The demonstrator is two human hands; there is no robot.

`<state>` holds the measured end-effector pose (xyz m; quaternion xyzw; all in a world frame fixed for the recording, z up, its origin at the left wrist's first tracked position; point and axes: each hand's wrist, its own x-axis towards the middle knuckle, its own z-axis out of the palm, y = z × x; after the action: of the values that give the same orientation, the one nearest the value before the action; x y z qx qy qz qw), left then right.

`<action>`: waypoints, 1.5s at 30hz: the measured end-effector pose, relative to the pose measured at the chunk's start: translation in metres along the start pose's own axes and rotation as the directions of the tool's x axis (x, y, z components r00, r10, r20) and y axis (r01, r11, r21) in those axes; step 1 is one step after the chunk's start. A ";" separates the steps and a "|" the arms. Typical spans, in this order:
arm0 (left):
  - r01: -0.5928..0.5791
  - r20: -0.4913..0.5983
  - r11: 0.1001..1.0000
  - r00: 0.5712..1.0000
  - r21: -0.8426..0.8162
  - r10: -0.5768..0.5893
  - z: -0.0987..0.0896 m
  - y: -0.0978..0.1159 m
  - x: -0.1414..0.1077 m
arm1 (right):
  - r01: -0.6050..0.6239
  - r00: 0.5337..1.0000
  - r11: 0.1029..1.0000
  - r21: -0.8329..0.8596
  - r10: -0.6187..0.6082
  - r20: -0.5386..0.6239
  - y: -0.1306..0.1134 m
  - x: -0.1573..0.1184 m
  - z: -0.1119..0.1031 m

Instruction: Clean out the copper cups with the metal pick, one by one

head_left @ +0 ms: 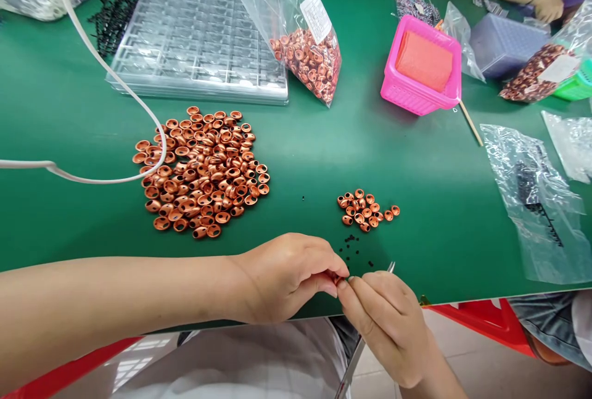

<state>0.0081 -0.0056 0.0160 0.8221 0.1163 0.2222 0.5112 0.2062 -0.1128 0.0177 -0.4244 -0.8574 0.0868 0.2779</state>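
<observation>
My left hand (289,275) is closed, thumb and fingers pinching a small copper-coloured metal cup (339,279) that they mostly cover. My right hand (388,319) has its fingertips against the same piece. Tucked in that hand is a pair of metal tweezers (352,365), its tips showing past the knuckles and its other end pointing down toward the lap. Just beyond the hands lie several tiny black parts (351,238) and a small group of copper-coloured cups (365,208). A much larger pile of such cups (208,171) is farther left.
Stacked clear plastic trays (194,41) and a bag of copper cups (309,60) lie behind the pile. A white cable (115,72) loops over the left side. Right of centre stand a pink basket (416,94) and a plastic bag (531,201). A co-worker's hand (548,5) rests far right.
</observation>
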 end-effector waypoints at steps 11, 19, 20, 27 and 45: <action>0.009 0.017 0.999 1.000 -0.045 -0.009 0.002 -0.001 -0.002 | 0.058 0.988 0.994 0.091 -0.070 0.137 0.002 0.005 -0.003; 0.086 0.057 0.995 0.995 -0.056 -0.083 -0.001 -0.002 0.000 | 0.034 0.976 0.997 0.069 -0.048 0.214 0.007 0.002 0.000; 0.111 0.057 0.991 0.993 -0.069 -0.107 -0.002 -0.002 0.001 | 0.032 0.980 0.998 0.061 -0.043 0.194 0.008 0.001 0.001; 0.293 0.073 0.929 0.956 -0.228 -0.284 -0.008 0.001 0.007 | -0.062 0.980 0.996 0.063 0.072 -0.186 0.006 -0.011 0.005; 0.077 0.030 0.995 0.997 -0.068 -0.075 -0.001 -0.007 0.001 | 0.023 0.998 1.000 -0.012 -0.024 -0.057 0.008 -0.022 0.015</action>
<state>0.0086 -0.0016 0.0106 0.8018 0.1328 0.1954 0.5489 0.2140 -0.1233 -0.0062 -0.4183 -0.8545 0.0664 0.3009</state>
